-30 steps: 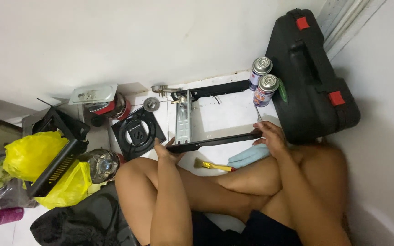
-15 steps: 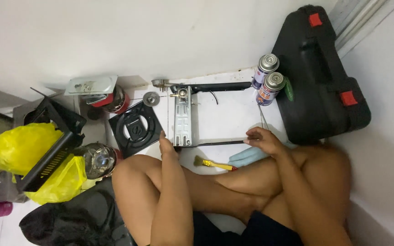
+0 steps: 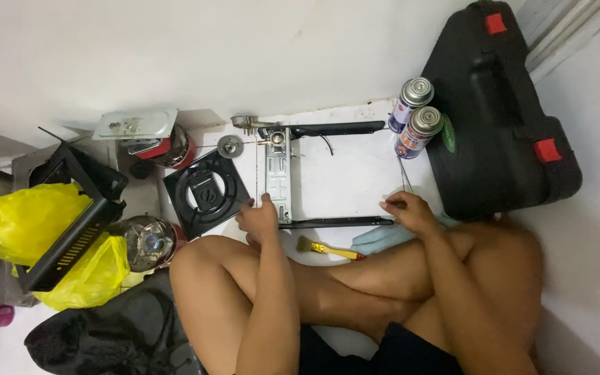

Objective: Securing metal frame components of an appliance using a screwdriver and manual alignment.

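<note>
**Both hands at the near rail of an opened stove base**

The flat white sheet-metal stove base (image 3: 345, 177) lies on the floor in the centre of the frame, above the person's crossed legs. Its long axis runs left to right across the picture. A slim black metal rail (image 3: 335, 222) lies along its lower edge, parallel to that axis, and a silver slotted bracket (image 3: 278, 177) stands crosswise at its left end, pointing towards the top of the frame.

The left hand (image 3: 258, 219) rests at the rail's left end by the foot of the bracket, fingers curled; whether they grip anything I cannot tell. The right hand (image 3: 407, 212) sits at the rail's right end, fingers bent and seemingly pinching the lower end of a thin wire (image 3: 404, 182) that runs up towards two blue-and-silver gas canisters (image 3: 417, 117).

This looks like the seating or freeing of that rail. The next move would call for keeping both ends level along the base's edge.

A black square burner grate (image 3: 206, 194) lies left of centre and a yellow-handled brush (image 3: 328, 248) just below the rail. A black plastic tool case (image 3: 501, 125) fills the upper right.
</note>
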